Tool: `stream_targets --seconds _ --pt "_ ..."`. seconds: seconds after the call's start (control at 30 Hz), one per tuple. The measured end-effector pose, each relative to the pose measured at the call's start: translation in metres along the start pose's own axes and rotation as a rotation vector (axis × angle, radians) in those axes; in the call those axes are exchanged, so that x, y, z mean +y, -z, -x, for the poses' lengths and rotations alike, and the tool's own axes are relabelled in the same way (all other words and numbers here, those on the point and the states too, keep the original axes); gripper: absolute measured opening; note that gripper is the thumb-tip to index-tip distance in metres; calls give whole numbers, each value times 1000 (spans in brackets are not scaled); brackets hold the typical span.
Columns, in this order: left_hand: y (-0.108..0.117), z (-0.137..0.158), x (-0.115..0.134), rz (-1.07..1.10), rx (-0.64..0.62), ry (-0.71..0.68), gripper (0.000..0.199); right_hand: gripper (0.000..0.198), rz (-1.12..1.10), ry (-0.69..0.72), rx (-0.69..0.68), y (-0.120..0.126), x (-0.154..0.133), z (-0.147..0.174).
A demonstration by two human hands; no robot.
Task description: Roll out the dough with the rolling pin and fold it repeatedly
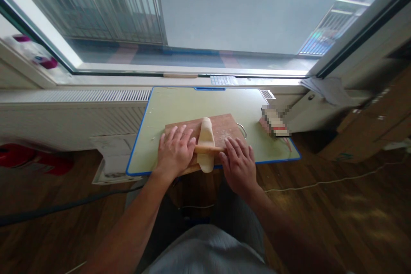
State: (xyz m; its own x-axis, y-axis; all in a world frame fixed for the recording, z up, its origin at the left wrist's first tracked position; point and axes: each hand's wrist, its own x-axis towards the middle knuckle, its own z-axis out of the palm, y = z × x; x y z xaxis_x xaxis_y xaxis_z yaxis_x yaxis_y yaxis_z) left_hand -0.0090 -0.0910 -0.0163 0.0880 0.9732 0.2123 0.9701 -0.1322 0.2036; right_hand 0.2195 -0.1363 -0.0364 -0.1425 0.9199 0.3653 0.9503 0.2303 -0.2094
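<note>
A strip of dough (pixel 206 130) lies lengthwise on a wooden cutting board (pixel 224 125), and its near end hangs over the board's front edge. Across the strip runs a slim wooden rolling pin (pixel 209 150). My left hand (pixel 176 147) is over the pin's left end, holding it under the palm and thumb. At the other end, my right hand (pixel 239 160) holds the pin in the same way, its fingers pointing forward. Both ends of the pin are hidden beneath my hands. Pale flour marks show on the board to the right of the dough.
Under the board is a pale table (pixel 180 102) with a blue rim. A partly pixelated box (pixel 275 123) sits at its right. Behind stand a radiator (pixel 96 115) and a window. A red fire extinguisher (pixel 35 160) is at left, cardboard boxes (pixel 369 124) at right.
</note>
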Motion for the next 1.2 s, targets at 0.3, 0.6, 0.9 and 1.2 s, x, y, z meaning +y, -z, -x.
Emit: stream_targets --seconds 0.3,0.6,0.9,1.2 --pt "6 39 0 50 11 4 59 52 -34 62 70 -1 -4 38" --pt "0 -27 5 -19 -38 67 58 49 24 -51 1 -9 -1 -25" --pt "2 -45 5 -39 -115 65 58 47 58 -91 -69 -3 -3 -51" --pt "3 2 3 -38 -73 30 60 52 35 -23 -37 -5 -2 -8"
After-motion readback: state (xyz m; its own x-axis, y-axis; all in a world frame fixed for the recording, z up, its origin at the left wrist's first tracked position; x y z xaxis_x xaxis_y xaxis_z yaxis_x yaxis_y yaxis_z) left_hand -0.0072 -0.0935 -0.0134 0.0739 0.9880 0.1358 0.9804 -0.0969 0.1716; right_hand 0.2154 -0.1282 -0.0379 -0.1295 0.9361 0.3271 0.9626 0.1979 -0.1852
